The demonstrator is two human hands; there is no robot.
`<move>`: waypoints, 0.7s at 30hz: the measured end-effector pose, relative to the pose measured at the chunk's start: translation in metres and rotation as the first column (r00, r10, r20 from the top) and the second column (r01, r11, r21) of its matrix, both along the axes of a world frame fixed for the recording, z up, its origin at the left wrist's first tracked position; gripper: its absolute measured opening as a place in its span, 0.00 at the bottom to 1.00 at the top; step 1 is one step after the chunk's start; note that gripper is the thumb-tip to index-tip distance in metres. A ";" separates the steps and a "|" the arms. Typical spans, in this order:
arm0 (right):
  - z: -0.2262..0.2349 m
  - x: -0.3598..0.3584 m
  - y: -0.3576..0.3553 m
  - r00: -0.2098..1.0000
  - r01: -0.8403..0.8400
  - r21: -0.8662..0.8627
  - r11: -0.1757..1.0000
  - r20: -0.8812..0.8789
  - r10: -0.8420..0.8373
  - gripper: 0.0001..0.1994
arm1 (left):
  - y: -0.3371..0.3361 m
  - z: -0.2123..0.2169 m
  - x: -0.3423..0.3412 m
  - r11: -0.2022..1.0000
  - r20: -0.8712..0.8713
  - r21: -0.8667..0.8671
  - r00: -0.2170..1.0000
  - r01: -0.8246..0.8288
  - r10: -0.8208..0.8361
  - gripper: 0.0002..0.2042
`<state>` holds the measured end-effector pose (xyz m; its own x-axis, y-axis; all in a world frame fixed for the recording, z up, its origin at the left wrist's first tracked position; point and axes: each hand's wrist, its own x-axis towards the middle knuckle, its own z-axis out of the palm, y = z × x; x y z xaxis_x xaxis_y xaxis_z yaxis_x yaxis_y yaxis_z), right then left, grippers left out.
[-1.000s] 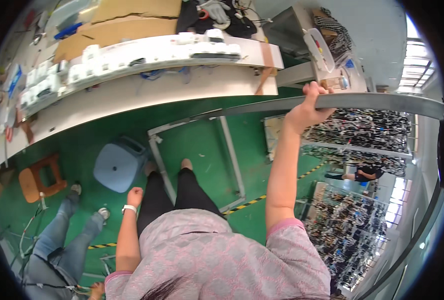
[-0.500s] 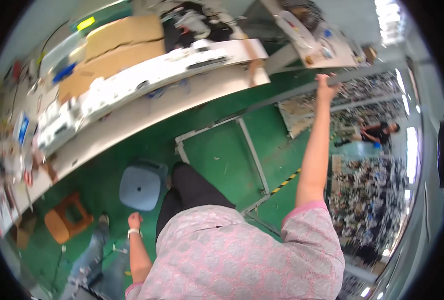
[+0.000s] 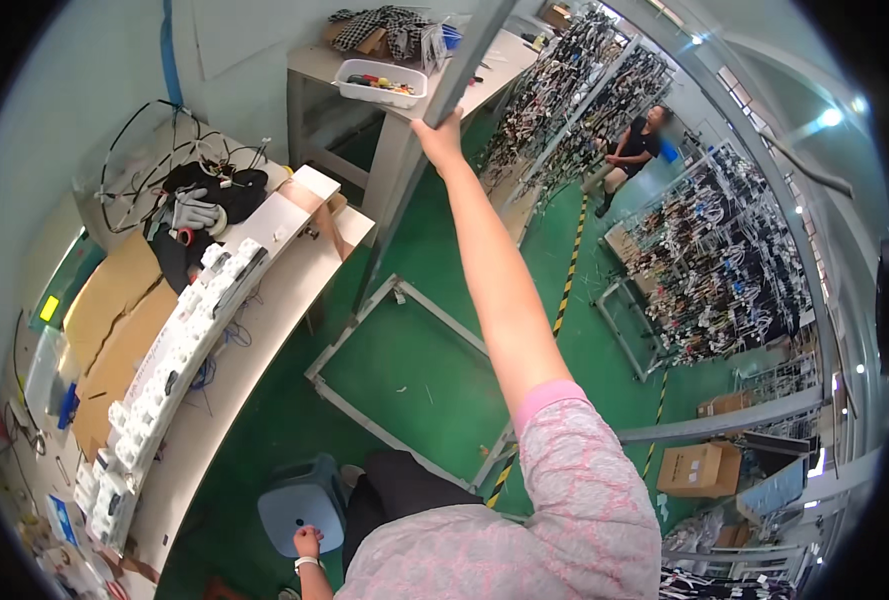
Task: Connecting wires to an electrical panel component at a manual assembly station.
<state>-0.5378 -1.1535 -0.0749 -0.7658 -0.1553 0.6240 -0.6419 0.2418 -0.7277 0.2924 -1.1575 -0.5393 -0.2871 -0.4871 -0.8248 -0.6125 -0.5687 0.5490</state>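
My right arm stretches forward, and my right hand (image 3: 438,138) is wrapped round a grey metal post of a tall frame (image 3: 465,62). The frame's rectangular base (image 3: 326,385) rests on the green floor ahead of my legs. My left hand (image 3: 307,542), with a white band at the wrist, hangs low over a blue-grey plastic stool (image 3: 286,503). Its fingers are curled in and nothing shows in them. Whether it touches the stool I cannot tell.
At left runs a workbench (image 3: 226,365) with a row of white connector fixtures (image 3: 169,375). Beyond stands a table with a white tray of tools (image 3: 382,84). Racks of hanging cables (image 3: 729,255) fill the right, where a person (image 3: 636,150) sits. A cardboard box (image 3: 699,468) lies lower right.
My view has turned to the right, so the bench now runs steeply along the left. My right hand keeps its grip on the metal frame. My left hand now appears over the stool.
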 end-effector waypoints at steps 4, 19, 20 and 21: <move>0.001 -0.003 -0.019 0.995 -0.024 -0.052 0.998 0.098 0.029 0.36 | -0.006 0.012 -0.009 0.999 -0.059 -0.032 0.998 -0.033 0.032 0.08; -0.006 -0.114 -0.019 0.985 -0.120 -0.023 0.993 0.124 0.122 0.55 | 0.028 0.024 -0.027 0.122 0.467 -0.069 0.140 0.990 -0.873 0.22; 0.000 -0.126 -0.015 0.992 0.015 0.063 0.998 0.122 -0.023 0.54 | 0.045 0.021 -0.032 -0.052 0.536 -0.006 -0.040 0.999 -0.843 0.25; 0.001 -0.133 0.004 0.991 -0.024 0.025 0.999 0.130 0.020 0.50 | 0.047 0.004 -0.056 -0.031 0.524 -0.023 -0.014 0.999 -0.852 0.25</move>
